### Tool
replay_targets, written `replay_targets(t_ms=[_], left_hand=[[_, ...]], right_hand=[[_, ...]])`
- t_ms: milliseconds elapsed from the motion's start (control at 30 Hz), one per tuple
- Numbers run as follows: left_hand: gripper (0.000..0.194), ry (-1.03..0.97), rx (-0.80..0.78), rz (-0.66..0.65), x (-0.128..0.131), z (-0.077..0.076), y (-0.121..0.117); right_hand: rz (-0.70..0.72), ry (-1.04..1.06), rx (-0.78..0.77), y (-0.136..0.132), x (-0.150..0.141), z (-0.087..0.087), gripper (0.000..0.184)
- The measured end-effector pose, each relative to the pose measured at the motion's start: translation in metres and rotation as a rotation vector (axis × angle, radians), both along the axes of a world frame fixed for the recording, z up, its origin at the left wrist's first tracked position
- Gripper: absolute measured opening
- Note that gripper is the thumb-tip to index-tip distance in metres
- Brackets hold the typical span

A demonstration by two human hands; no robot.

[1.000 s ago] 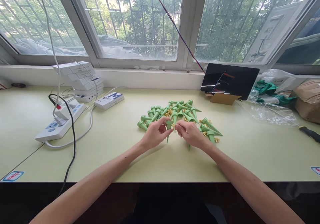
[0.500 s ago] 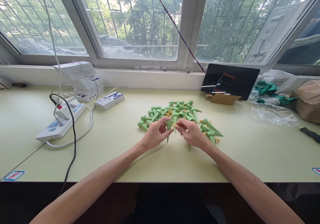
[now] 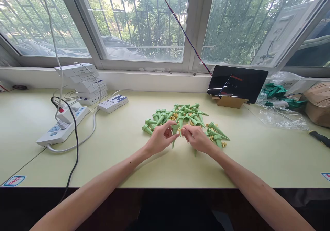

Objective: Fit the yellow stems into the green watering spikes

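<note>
My left hand [image 3: 161, 137] pinches a green plastic watering spike [image 3: 174, 129] between thumb and fingers, its cap end up and its tip pointing down. Close by on the right, my right hand [image 3: 195, 137] is closed on a small yellow plastic piece [image 3: 179, 130], mostly covered by the fingertips. That piece is beside the spike; whether they touch I cannot tell. Just beyond both hands lies a pile of green watering spikes [image 3: 195, 117] mixed with small yellow pieces [image 3: 174, 116]. A smaller group of spikes [image 3: 218, 130] lies right of my right hand.
On the left stand a white power strip [image 3: 63, 129] with cables, a stack of white boxes [image 3: 89, 81] and a single box [image 3: 113, 103]. A tablet [image 3: 237, 83] leans on a cardboard stand [image 3: 230, 102] at the back. Plastic bags [image 3: 281, 100] and a black-handled tool [image 3: 319, 138] lie right.
My right fingers have drawn closer together and turned slightly around the yellow piece, which now shows less and sits a little lower. My left hand and its spike stay nearly still.
</note>
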State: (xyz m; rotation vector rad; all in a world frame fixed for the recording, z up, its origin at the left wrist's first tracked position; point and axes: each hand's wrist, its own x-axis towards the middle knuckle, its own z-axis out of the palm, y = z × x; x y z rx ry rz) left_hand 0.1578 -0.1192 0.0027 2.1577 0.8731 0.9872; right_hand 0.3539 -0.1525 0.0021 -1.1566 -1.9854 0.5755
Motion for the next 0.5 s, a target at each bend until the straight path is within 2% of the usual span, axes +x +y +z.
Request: replay_targets(t_ms=[67, 267, 500], left_hand=[[0.032, -0.008, -0.008, 0.004, 0.0001, 0.0003, 0.0005], [0.033, -0.028, -0.056, 0.016, 0.0001, 0.0007, 0.0015], [0.03, 0.011, 0.0, 0.009, 0.0002, -0.0008, 0.0012]], right_hand=[[-0.007, 0.018, -0.012, 0.0003, -0.0004, 0.0001, 0.034], [-0.017, 0.067, -0.007, 0.0, -0.0024, 0.0017, 0.018], [-0.015, 0.05, 0.006, -0.0006, -0.0019, 0.0021, 0.021]])
